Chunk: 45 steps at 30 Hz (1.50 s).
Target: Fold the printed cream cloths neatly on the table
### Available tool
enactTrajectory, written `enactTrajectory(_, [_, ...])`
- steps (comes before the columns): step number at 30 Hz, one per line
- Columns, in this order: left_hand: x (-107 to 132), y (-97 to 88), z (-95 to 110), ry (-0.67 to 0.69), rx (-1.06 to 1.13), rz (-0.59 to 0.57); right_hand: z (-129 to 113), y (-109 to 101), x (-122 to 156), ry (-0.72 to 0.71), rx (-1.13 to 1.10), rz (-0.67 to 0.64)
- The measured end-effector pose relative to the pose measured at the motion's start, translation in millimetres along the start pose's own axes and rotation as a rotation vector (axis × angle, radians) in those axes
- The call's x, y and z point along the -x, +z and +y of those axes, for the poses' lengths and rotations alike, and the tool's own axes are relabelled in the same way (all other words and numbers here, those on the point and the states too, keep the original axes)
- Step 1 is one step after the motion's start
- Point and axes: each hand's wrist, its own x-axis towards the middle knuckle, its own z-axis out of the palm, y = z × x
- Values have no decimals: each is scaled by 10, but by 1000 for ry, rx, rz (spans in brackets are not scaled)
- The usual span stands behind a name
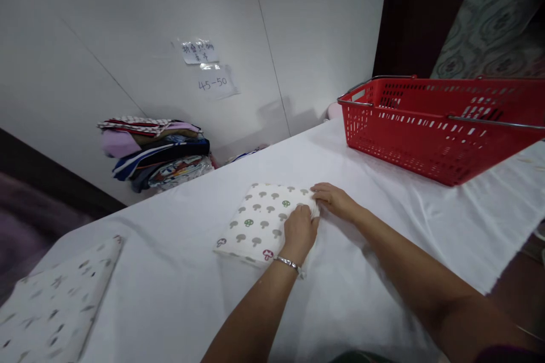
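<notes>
A folded white cloth (251,218) printed with grey, green and red mushrooms lies flat on the white-covered table. My left hand (300,229), with a silver bracelet at its wrist, grips the cloth near its right edge with curled fingers. At the far right corner, my right hand (336,202) has its fingers closed over the same edge. The fingertips of both hands are partly hidden against the fabric. Another folded white cloth (59,300), with a small dark print, rests at the left of the table.
A red plastic basket (404,136) with metal handles stands at the right on the tabletop (170,272). Beyond the table's far edge, a stack of folded fabrics (159,150) sits against the wall. Two paper notes (215,82) are fixed to that wall.
</notes>
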Motion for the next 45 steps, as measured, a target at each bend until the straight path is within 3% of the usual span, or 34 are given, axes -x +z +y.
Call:
enactTrajectory(4, [-8, 35, -11, 21, -10, 17, 2, -11, 25, 145, -95, -33])
enactTrajectory(11, [-12, 59, -14, -12, 5, 29, 58, -9, 26, 262, -353, -56])
enactTrajectory(15, [-7, 37, -6, -29, 21, 20, 70, 39, 24, 274, -391, 9])
enactTrajectory(22, [1, 54, -3, -27, 18, 18, 49, 190, 5, 471, -378, 170])
enactTrajectory(28, [-4, 87, 7, 29, -13, 7, 24, 267, -23, 516, -366, 236])
enactTrajectory(33, [13, 87, 1, 20, 8, 27, 59, 231, 9, 601, -392, 201])
enactTrajectory(38, [5, 34, -18, -55, 89, 16, 113, 144, 66, 620, -504, 74])
enactTrajectory(45, [-219, -70, 32, -42, 83, 6, 94, 119, 53, 673, -784, 34])
